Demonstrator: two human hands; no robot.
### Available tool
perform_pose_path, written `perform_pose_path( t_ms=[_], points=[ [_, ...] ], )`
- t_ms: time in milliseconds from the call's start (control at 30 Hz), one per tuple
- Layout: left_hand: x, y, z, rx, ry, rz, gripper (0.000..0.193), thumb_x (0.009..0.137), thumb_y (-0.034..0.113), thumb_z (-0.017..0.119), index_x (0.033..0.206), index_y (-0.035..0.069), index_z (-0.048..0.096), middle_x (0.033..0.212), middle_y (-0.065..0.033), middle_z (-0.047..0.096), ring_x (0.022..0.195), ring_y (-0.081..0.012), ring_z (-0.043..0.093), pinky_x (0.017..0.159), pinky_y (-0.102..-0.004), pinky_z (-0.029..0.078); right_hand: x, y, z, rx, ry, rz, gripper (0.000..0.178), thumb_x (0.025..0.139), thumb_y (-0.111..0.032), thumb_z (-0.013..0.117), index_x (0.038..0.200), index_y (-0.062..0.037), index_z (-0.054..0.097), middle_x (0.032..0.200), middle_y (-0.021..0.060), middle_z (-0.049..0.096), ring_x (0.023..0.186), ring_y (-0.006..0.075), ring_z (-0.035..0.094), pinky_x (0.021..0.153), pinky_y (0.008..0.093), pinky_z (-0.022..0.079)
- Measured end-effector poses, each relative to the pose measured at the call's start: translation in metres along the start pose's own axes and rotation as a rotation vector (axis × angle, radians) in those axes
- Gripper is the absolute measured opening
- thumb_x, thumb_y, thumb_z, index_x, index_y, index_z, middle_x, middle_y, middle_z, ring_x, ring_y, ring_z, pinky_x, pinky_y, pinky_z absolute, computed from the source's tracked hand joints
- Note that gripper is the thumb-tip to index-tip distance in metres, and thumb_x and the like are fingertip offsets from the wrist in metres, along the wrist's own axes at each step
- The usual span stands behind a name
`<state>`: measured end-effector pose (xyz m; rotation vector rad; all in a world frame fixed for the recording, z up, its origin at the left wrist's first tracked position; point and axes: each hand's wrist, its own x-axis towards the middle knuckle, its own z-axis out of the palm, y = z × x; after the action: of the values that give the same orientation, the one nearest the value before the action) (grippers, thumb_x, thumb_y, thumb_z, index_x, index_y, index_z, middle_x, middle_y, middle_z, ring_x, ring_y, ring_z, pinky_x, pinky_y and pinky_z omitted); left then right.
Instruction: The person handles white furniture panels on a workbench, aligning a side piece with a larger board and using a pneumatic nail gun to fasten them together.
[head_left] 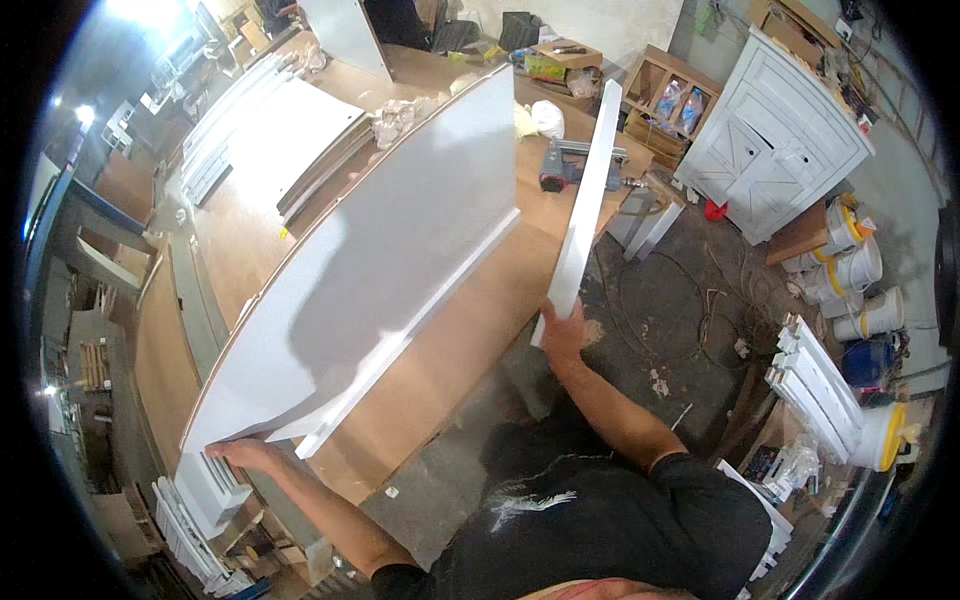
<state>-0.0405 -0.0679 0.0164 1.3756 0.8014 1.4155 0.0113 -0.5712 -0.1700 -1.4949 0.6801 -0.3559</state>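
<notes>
A large white panel [430, 190] stands on edge across the brown worktable [440, 385], its upper edge bare and brownish. My left hand [245, 455] grips this panel at its near lower corner; part of the fingers is hidden. Along the panel's foot runs a white strip [400, 345], its near end jutting toward me. In my right hand [563, 335] is a long white wooden strip [590, 195], held near its lower end and slanting up and away over the table's right edge. Close to that strip's far half lies a nail gun [562, 170] on the table.
Stacked white panels [290, 140] lie on the table beyond the standing one. To the right are a white cabinet door piece [780, 140], a hose [700, 320] on the floor, white buckets [850, 265] and white slatted parts [815, 390]. A wooden crate [675, 95] holds bottles.
</notes>
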Motion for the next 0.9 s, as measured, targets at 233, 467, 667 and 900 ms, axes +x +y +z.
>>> perform_pose_path(
  t_ms=[233,467,667,900],
  points=[
    [0.0,-0.001,0.007,-0.027,-0.006,-0.207,0.091,0.104,0.066,0.019,0.148,-0.013,0.027,0.152,-0.029,0.037,0.137,-0.0409,0.043,0.116,-0.0505,0.038,-0.013,0.013,0.045,-0.226,-0.288,0.038,0.078,0.09,-0.026,0.076,0.15,0.0007,0.034,0.119,0.0204,0.065,0.101,0.0299,0.066,0.096,0.043,0.051],
    [0.005,-0.016,0.016,0.065,0.111,-0.128,0.094,0.103,0.068,0.016,0.152,-0.012,0.021,0.156,-0.0316,0.031,0.143,-0.0426,0.036,0.122,-0.0513,0.029,0.128,-0.046,-0.01,-0.856,-0.643,-0.491,0.045,0.086,-0.021,0.074,0.128,-0.0089,0.064,0.111,0.0179,0.07,0.103,0.0381,0.066,0.091,0.0467,0.054],
    [-0.015,0.008,0.03,0.074,0.153,-0.171,0.092,0.102,0.068,0.014,0.156,-0.006,0.02,0.161,-0.0254,0.027,0.147,-0.041,0.031,0.125,-0.0512,0.021,0.307,-0.148,0.009,-1.554,-0.731,-1.073,0.075,0.075,-0.031,0.08,0.144,-0.0203,0.051,0.142,0.0145,0.053,0.139,0.037,0.042,0.113,0.0516,0.035],
    [0.009,-0.003,0.04,0.065,0.304,-0.133,0.074,0.108,0.055,0.024,0.156,-0.002,0.026,0.153,-0.0212,0.042,0.133,-0.0329,0.047,0.115,-0.0424,0.034,0.348,-0.149,0.026,-1.346,-1.051,-1.061,0.067,0.061,-0.016,0.083,0.123,-0.0092,0.058,0.124,0.0229,0.058,0.116,0.0441,0.054,0.101,0.052,0.043]
  ],
)
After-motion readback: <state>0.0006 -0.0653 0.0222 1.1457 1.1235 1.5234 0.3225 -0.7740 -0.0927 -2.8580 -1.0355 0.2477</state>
